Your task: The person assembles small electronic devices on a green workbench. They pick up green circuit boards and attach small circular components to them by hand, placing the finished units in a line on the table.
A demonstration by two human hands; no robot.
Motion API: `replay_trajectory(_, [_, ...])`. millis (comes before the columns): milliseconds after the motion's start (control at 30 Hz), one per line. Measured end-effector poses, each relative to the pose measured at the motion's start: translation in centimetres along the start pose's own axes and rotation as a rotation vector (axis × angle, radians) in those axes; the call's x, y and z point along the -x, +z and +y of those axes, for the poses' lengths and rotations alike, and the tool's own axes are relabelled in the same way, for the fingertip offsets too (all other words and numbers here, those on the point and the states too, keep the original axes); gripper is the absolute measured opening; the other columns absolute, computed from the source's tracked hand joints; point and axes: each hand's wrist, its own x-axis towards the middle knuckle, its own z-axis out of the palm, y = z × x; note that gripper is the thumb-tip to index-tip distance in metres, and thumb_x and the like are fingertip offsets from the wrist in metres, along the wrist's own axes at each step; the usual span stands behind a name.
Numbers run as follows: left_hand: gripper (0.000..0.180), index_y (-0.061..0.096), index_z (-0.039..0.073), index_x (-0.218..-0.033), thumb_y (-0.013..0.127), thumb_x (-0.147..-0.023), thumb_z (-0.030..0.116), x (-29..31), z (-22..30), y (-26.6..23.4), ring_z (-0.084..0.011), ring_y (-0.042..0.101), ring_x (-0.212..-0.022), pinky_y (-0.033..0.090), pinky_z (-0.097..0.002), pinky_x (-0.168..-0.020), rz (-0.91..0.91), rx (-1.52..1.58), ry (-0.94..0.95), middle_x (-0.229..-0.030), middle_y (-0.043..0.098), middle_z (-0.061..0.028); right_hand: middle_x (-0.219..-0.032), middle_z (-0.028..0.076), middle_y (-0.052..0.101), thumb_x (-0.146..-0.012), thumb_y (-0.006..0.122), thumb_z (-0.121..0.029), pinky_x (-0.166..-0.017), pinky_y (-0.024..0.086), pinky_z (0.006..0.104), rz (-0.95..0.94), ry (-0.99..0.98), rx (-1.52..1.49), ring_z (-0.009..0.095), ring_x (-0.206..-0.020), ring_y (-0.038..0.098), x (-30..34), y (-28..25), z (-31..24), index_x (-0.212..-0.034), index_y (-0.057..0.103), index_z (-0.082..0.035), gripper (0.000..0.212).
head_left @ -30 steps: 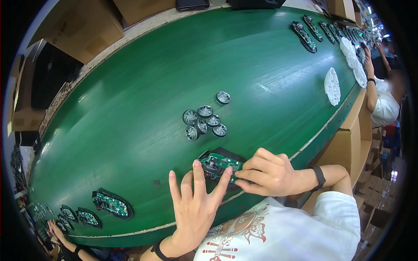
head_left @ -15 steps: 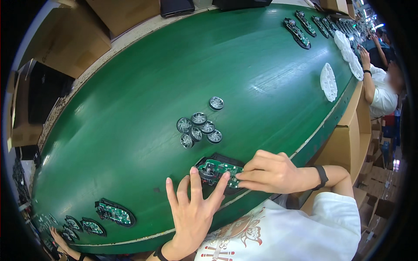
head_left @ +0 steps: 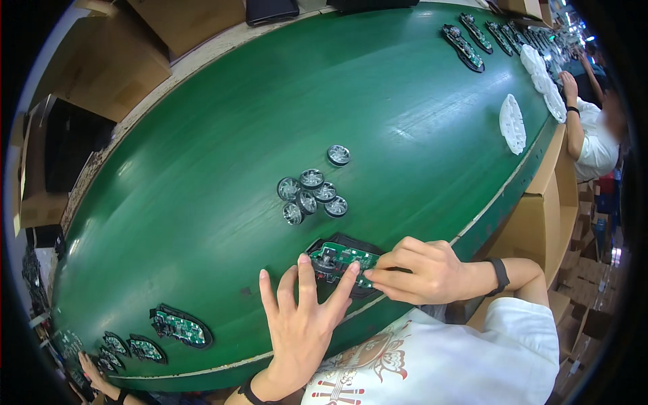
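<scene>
Fingers [head_left: 286, 290] of the left hand [head_left: 298, 337] are spread wide, with index fingertip and thumb touching a green circuit board [head_left: 352, 254]. The right hand [head_left: 422, 273] is narrow, thumb and fingertips drawn together against the board's right end; whether they grip anything cannot be told. The board lies in a black plastic shell [head_left: 345, 239] near the front edge of the bench [head_left: 223, 169]. Just beyond, seven round wheels [head_left: 312, 178], clear-spoked with dark rims, sit on the smooth, glossy green top: six clustered, one slightly apart.

Toward the left end lie more boards in curved black shells [head_left: 181, 327], near another person's hand [head_left: 96, 376]. On the right, a plain cardboard box [head_left: 534, 219] stands against the bench. Farther along lie white moulded shells [head_left: 513, 125], ridged and oval, near a co-worker in a white shirt [head_left: 595, 152]. Large brown cartons [head_left: 108, 74] stand beyond the far edge.
</scene>
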Motion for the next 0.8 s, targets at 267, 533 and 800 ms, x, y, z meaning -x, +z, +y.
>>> replay_trajectory(267, [0.079,0.051,0.041,-0.144,0.084,-0.073,0.030,0.1,0.3,-1.4,-0.0353,0.050,-0.121,0.032,-0.0676,-0.107,-0.121,0.156,-0.022,-0.141,0.044,-0.0184,-0.094,-0.003,0.064,-0.076,0.079,-0.043,-0.046,0.037,0.0209,-0.142,-0.135,0.407,0.009,-0.073,0.056,1.1,-1.1,-1.7,-0.104,0.075,-0.009,0.045])
replay_trajectory(533, [0.086,0.048,0.015,-0.147,0.088,-0.071,0.018,5.5,-4.1,-10.1,-0.0474,0.037,-0.135,0.035,-0.0543,-0.111,-0.039,-0.014,-0.452,-0.155,0.032,-0.0249,-0.091,-0.004,0.062,-0.079,0.077,-0.036,-0.047,0.041,0.0229,-0.149,-0.076,0.514,0.011,-0.077,0.055,3.7,-6.8,1.0,-0.099,0.071,-0.011,0.033])
replay_trajectory(800, [0.089,0.046,0.014,-0.149,0.089,-0.072,0.018,11.8,-8.3,-8.7,-0.0512,0.038,-0.137,0.035,-0.0502,-0.113,-0.024,0.070,-0.583,-0.154,0.029,-0.0369,-0.096,0.008,0.062,-0.082,0.076,-0.029,-0.066,0.056,0.0409,-0.034,0.418,0.550,0.028,-0.084,0.065,2.6,-10.9,11.2,-0.101,0.066,-0.008,0.030])
